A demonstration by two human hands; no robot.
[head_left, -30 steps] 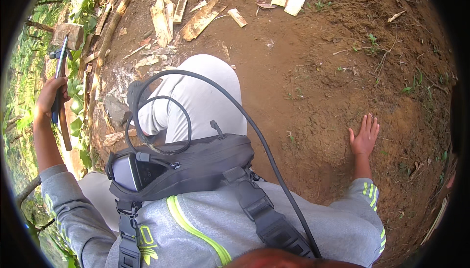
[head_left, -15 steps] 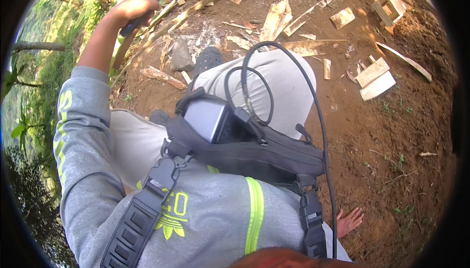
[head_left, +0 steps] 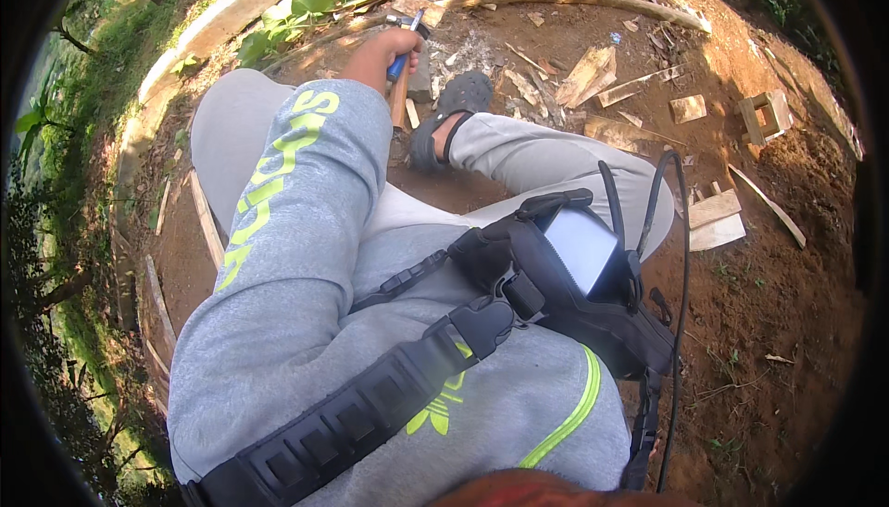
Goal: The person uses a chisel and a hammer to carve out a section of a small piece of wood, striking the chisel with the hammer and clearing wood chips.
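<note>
The blue tool [head_left: 396, 67] and the hammer [head_left: 398, 105] lie together in the left hand [head_left: 400, 46], out past the bent knees, beside a grey stone [head_left: 419, 79]. The fingers are closed round the blue tool, with the hammer's wooden handle hanging below the fist; one grip probably keeps both from slipping apart. Whether the handle touches the soil [head_left: 769, 322] I cannot tell. The right hand is out of sight, its state unknown. A shoe [head_left: 463, 95] is planted just right of the stone, likely for balance. Wood scraps [head_left: 588, 76] lie beyond. The bag [head_left: 616, 340] hangs on a strap [head_left: 324, 414], presumably sparing the hands its weight.
</note>
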